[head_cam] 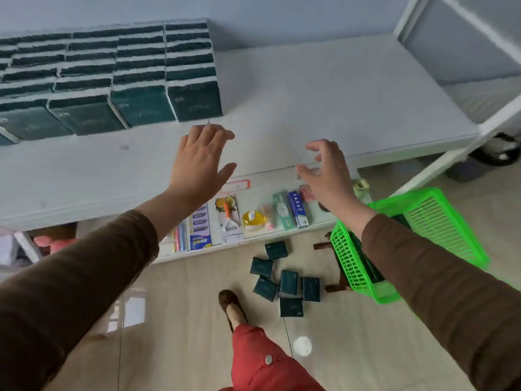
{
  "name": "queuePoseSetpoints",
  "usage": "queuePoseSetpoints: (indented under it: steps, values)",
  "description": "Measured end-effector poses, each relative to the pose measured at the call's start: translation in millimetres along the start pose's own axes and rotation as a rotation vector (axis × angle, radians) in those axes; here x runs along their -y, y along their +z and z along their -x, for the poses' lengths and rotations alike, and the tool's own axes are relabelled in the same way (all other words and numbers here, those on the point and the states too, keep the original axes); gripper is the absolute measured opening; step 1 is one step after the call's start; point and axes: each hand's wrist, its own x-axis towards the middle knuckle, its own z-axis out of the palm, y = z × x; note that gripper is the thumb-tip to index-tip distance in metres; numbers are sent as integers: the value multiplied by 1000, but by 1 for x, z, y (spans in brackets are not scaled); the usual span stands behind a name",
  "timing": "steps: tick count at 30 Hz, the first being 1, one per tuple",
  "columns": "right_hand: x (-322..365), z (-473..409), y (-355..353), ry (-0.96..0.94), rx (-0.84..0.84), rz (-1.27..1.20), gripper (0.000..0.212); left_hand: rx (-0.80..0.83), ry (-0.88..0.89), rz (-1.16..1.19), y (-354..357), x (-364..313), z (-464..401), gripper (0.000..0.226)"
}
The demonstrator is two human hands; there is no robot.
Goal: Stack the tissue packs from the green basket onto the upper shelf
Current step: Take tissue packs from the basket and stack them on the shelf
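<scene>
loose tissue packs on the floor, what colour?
Dark teal-green; the tissue packs lie scattered beside the green basket, clearest in the head view.

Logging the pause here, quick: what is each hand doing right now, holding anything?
Left hand: open, fingers spread, empty, above the upper shelf.
Right hand: open, fingers curled, empty, at the shelf's front edge.

— How's the light?
— Soft, even daylight, faint shadows. A pale window glare sits on the floor [127, 311].
— And sharpness?
— Slightly soft throughout; the shelf [338, 103] edges bow with wide-angle distortion, and sleeves stretch toward the corners.
</scene>
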Motion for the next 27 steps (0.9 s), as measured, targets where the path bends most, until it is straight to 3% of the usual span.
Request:
queuePoseSetpoints:
  steps: [8, 14, 20, 27]
  values:
    - [-134, 78, -129, 227, 53, 184, 25, 148, 110, 175, 55, -160, 37, 51]
    - [-263, 93, -178, 448, 152, 170, 25, 315, 188, 214, 128, -279, 16, 46]
    - [-400, 109, -153, 689, 363, 120, 38, 547, 261, 199, 252, -378, -21, 46]
    - [-503, 123, -65, 875, 514, 234, 45, 819, 407, -33, 419, -425, -45, 51]
